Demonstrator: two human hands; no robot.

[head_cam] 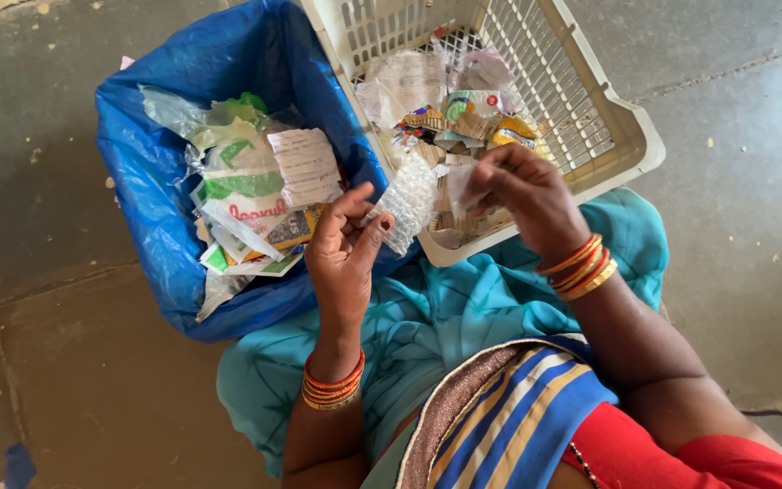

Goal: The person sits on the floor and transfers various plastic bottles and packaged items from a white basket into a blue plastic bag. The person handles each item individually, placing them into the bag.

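Together, left hand [344, 254] and right hand [522, 195] pinch a bubble-wrap scrap [409, 201] between closed fingertips.

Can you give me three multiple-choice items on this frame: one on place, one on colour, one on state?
1. Where is the blue bag relative to the slatted basket?
A. On the person's left of it
B. On the person's right of it
C. Inside it

2. What colour is the basket?
A. Red
B. Cream
C. Black

3. What is the left hand doing?
A. Resting flat on the floor
B. Pinching a piece of bubble wrap
C. Gripping the basket rim

Answers:
A, the bag lies at image left, beside the basket.
B, its slats are cream.
B, its fingers close on the wrap; the right hand pinches the other edge.
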